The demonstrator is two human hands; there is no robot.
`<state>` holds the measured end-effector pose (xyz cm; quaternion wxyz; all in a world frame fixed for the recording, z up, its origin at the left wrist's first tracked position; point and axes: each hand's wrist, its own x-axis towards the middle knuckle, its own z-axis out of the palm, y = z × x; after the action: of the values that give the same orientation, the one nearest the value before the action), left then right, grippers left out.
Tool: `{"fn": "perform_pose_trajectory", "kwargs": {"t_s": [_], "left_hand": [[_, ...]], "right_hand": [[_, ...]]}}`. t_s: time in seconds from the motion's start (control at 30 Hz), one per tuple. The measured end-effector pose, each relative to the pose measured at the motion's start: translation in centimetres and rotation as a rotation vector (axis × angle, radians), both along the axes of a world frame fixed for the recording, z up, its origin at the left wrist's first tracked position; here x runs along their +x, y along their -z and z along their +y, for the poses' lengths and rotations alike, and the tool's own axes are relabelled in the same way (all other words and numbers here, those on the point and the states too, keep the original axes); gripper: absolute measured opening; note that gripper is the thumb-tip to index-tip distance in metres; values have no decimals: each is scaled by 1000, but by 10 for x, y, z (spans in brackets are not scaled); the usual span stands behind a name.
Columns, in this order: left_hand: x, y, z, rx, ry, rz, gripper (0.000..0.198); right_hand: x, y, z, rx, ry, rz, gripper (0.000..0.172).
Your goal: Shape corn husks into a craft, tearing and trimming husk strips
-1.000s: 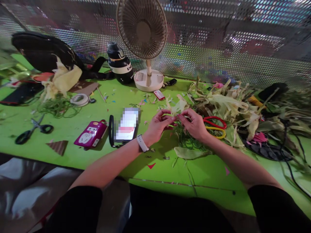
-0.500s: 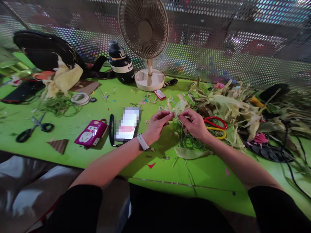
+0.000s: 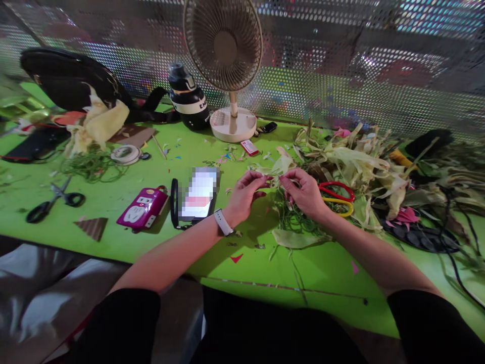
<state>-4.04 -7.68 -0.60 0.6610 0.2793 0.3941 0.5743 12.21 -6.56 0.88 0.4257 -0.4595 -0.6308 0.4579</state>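
Note:
My left hand (image 3: 245, 198), with a pale watch strap (image 3: 223, 222) at its wrist, pinches thumb and fingers together over the green table. Facing it, my right hand (image 3: 302, 192) is closed in a pinch too. A thin pale strip of corn husk (image 3: 276, 178) seems to run between the fingertips, partly hidden by them. Just behind stands a wider piece of husk (image 3: 284, 161). Under my right hand lies a tangle of green string (image 3: 297, 218), with a loose husk (image 3: 299, 239) in front. Red and yellow scissor handles (image 3: 339, 192) show beside that hand.
A heap of dry husks (image 3: 356, 162) covers the right side, near a black palette (image 3: 422, 237). Leftward lie a lit phone (image 3: 199, 194), a purple power socket (image 3: 143, 208) and black scissors (image 3: 56, 198). A fan (image 3: 233, 126) and a bottle (image 3: 189, 103) stand behind.
My fingertips have drawn slightly apart, and the fingers of my left hand have spread a little. Everything else on the table looks the same.

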Motion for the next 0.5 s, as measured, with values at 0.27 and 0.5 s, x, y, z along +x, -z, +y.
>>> {"fn": "perform_pose_trajectory", "kwargs": {"t_s": [0.27,0.5], "left_hand": [[-1,1,-1,39,66,-39,47],[2,1,-2,51,29,-16,65]], "right_hand": [[2,5,3,158,50,-84,26],[4,11,2,257,50,-183,24]]}}
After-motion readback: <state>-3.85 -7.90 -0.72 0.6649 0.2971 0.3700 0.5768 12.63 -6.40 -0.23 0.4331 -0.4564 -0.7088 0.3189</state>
